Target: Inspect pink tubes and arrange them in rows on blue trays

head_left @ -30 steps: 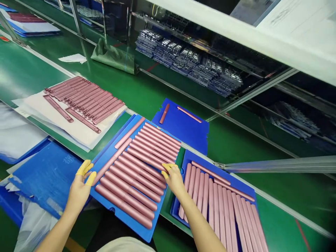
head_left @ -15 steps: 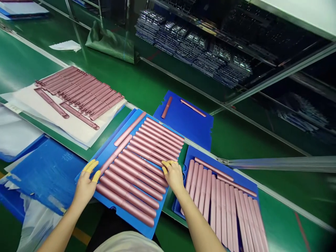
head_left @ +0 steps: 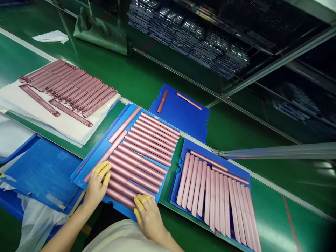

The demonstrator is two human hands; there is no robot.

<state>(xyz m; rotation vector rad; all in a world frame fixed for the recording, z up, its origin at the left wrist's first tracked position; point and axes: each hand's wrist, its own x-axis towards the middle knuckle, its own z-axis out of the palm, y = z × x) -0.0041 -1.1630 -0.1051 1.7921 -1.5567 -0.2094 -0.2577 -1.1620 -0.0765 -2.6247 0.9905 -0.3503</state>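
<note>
Long rounded pink metallic bars [head_left: 141,161] lie side by side on a light-blue sheet [head_left: 122,210] in front of me. My left hand [head_left: 97,183], with yellow covers on its fingertips, rests at the left ends of the nearer bars, its fingers apart. On the right ends of the nearest bars lies my right hand [head_left: 148,215], also with yellow finger covers, its fingers spread over them and its thumb apart. Along the sheet's left side, another pink bar [head_left: 124,124] lies crosswise to the row. Neither hand lifts a bar; the ends under the fingers are partly hidden.
To the right, a dark-blue tray [head_left: 181,161] holds more pink bars. Behind it, a blue sheet [head_left: 187,117] carries two thin pieces. Flat pink parts [head_left: 70,84] lie on white paper [head_left: 63,127] at left. A metal rail [head_left: 275,151] juts across the right side.
My right hand has moved down and left, from the middle right ends to the nearest bars. My left hand has shifted slightly rightward and down onto the bars' ends. The view has shifted a little.
</note>
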